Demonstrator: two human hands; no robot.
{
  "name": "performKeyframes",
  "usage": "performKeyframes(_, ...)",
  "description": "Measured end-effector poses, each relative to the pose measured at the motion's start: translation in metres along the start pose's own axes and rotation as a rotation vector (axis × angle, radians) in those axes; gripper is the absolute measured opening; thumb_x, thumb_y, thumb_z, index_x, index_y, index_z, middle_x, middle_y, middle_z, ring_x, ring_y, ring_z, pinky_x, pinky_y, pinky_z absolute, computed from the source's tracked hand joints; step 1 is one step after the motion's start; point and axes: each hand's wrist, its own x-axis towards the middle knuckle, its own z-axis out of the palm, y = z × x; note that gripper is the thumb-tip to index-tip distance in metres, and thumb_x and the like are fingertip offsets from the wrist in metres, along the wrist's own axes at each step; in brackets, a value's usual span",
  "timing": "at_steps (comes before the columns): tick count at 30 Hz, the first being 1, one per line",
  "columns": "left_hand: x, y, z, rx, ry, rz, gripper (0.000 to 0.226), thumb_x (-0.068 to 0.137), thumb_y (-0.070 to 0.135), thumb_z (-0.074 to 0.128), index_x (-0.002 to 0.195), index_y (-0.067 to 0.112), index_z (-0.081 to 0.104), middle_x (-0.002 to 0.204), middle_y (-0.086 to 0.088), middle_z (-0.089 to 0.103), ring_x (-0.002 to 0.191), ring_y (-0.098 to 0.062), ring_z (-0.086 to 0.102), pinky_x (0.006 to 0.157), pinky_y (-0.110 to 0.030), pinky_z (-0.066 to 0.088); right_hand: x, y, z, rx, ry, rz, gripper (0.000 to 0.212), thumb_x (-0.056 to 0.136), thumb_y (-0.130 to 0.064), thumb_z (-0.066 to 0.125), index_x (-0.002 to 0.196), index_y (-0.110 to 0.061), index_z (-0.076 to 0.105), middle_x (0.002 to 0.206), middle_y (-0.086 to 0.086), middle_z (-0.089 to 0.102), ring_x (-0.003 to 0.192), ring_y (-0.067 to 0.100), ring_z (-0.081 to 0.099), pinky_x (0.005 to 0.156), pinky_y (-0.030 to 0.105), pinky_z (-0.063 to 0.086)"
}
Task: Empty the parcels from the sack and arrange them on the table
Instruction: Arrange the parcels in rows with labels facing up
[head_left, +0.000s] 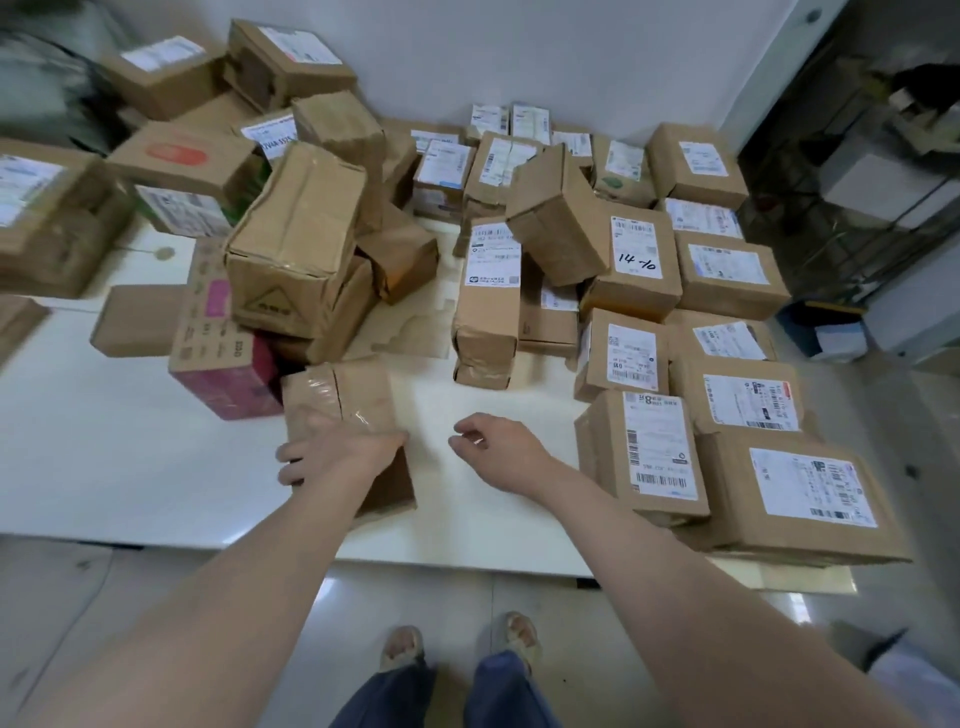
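Note:
My left hand (332, 452) lies on top of a small taped brown parcel (343, 405) near the front edge of the white table (130, 467), fingers wrapped over its left side. Just right of that parcel, my right hand (493, 441) hovers above bare tabletop, fingers loosely curled and holding nothing. Behind the parcel a loose heap of brown boxes (296, 249) leans on a pink-sided box (228, 364). Along the right, labelled parcels (660, 447) lie in rows with labels up. No sack is identifiable in view.
More boxes (47, 218) crowd the left and back of the table against a white wall. A dark blurred mass (47, 88) sits at the far left. Metal shelving (831, 182) stands to the right. My feet (457, 649) stand on a glossy tiled floor below the table edge.

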Motion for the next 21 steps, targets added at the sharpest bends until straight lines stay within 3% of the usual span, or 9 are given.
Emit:
performKeyframes(3, -0.002, -0.001, 0.007, -0.307, -0.168, 0.110, 0.120, 0.052, 0.064, 0.078, 0.147, 0.022, 0.018, 0.133, -0.013, 0.042, 0.118, -0.035, 0.047, 0.092, -0.038, 0.045, 0.001, -0.006, 0.005, 0.310, -0.018, 0.231, 0.054, 0.098, -0.057, 0.035, 0.116, -0.014, 0.062, 0.118, 0.005, 0.065, 0.105, 0.024, 0.061, 0.087, 0.036, 0.050)
performKeyframes(6, -0.019, -0.002, 0.001, -0.695, -0.632, 0.214, 0.058, 0.080, 0.047, 0.069, 0.128, 0.026, 0.045, 0.106, -0.002, 0.062, 0.091, -0.023, 0.059, 0.077, -0.041, 0.052, -0.002, -0.016, -0.010, 0.795, -0.087, 0.504, 0.066, 0.093, -0.070, 0.026, 0.111, -0.020, 0.065, 0.109, 0.009, 0.069, 0.101, 0.032, 0.064, 0.087, 0.051, 0.053)
performKeyframes(8, -0.019, -0.010, -0.003, -0.773, -0.797, 0.242, 0.030, 0.090, 0.033, 0.056, 0.117, 0.019, 0.058, 0.095, -0.008, 0.061, 0.078, -0.028, 0.058, 0.074, -0.050, 0.055, -0.008, -0.018, -0.026, 0.961, -0.208, 0.500, 0.059, 0.090, -0.072, 0.031, 0.105, -0.026, 0.065, 0.106, 0.009, 0.068, 0.102, 0.033, 0.062, 0.088, 0.056, 0.050)
performKeyframes(10, -0.013, -0.021, -0.003, -0.909, -0.892, 0.156, 0.031, 0.087, 0.019, 0.043, 0.111, 0.010, 0.061, 0.094, -0.016, 0.059, 0.078, -0.035, 0.060, 0.073, -0.055, 0.056, -0.011, -0.019, -0.036, 0.955, -0.256, 0.468, 0.045, 0.089, -0.066, 0.046, 0.106, -0.028, 0.062, 0.111, 0.003, 0.061, 0.104, 0.029, 0.058, 0.089, 0.057, 0.048)
performKeyframes(12, -0.011, -0.028, -0.002, -1.024, -0.840, 0.049, 0.030, 0.082, 0.010, 0.034, 0.100, 0.007, 0.058, 0.088, -0.016, 0.058, 0.076, -0.035, 0.059, 0.071, -0.051, 0.055, -0.009, -0.019, -0.037, 0.812, -0.202, 0.456, 0.047, 0.087, -0.061, 0.057, 0.114, -0.024, 0.064, 0.120, 0.000, 0.057, 0.110, 0.022, 0.055, 0.094, 0.053, 0.048)
performKeyframes(14, -0.010, -0.026, 0.003, -1.028, -0.624, -0.030, 0.026, 0.085, 0.005, 0.031, 0.093, 0.009, 0.056, 0.085, -0.012, 0.057, 0.073, -0.028, 0.055, 0.074, -0.044, 0.051, -0.007, -0.022, -0.030, 0.680, -0.094, 0.417, 0.042, 0.090, -0.049, 0.060, 0.114, -0.016, 0.067, 0.103, -0.001, 0.064, 0.089, 0.014, 0.060, 0.079, 0.034, 0.053)
performKeyframes(16, -0.003, -0.023, 0.007, -1.020, -0.353, -0.109, 0.030, 0.088, 0.011, 0.036, 0.111, 0.010, 0.057, 0.098, -0.007, 0.061, 0.080, -0.024, 0.056, 0.078, -0.037, 0.046, -0.009, -0.023, -0.020, 0.594, -0.004, 0.380, 0.039, 0.090, -0.038, 0.064, 0.119, -0.012, 0.064, 0.097, 0.002, 0.063, 0.076, 0.014, 0.057, 0.064, 0.025, 0.044)
performKeyframes(18, 0.009, -0.022, 0.009, -0.976, -0.196, -0.147, 0.049, 0.088, 0.024, 0.043, 0.137, 0.018, 0.047, 0.127, -0.007, 0.058, 0.105, -0.031, 0.057, 0.090, -0.041, 0.047, -0.009, -0.016, -0.011, 0.453, 0.045, 0.429, 0.057, 0.084, -0.042, 0.066, 0.134, -0.017, 0.051, 0.122, 0.006, 0.057, 0.096, 0.021, 0.056, 0.069, 0.028, 0.043)
performKeyframes(21, 0.021, -0.023, 0.013, -0.825, -0.081, -0.016, 0.062, 0.087, 0.037, 0.042, 0.147, 0.028, 0.033, 0.143, -0.009, 0.042, 0.123, -0.037, 0.047, 0.102, -0.051, 0.041, -0.016, -0.014, -0.007, 0.483, -0.005, 0.537, 0.073, 0.089, -0.039, 0.061, 0.149, -0.017, 0.026, 0.137, 0.007, 0.042, 0.113, 0.027, 0.048, 0.078, 0.037, 0.051)
